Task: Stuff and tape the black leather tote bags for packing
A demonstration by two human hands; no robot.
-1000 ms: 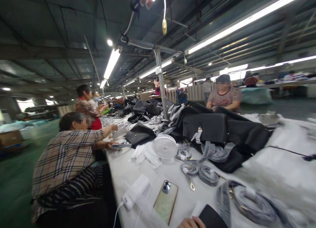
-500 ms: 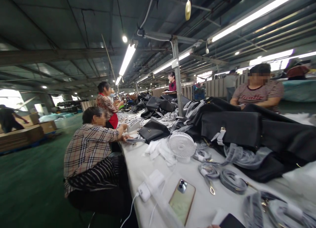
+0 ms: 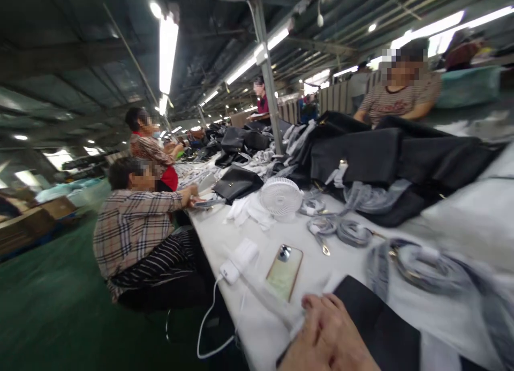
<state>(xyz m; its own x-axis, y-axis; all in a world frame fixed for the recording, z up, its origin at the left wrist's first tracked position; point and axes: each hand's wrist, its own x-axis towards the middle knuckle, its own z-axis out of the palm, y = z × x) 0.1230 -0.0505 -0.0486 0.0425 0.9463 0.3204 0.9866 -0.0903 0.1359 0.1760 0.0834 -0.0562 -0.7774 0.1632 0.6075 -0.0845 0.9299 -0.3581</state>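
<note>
Hand [image 3: 327, 333] further into view, curled, hold unclear, black piece [image 3: 375, 320] just to its right.

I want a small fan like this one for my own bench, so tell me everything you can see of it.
The small fan is white and looks like plastic. Its round face is a grille of fine slats around a small hub, with slots along the upper rim. It stands on a short, low base on the white tabletop, its face tipped slightly upward. Crumpled white material lies against its left side. Whether it is running, or has a cable attached, I cannot tell.
</note>
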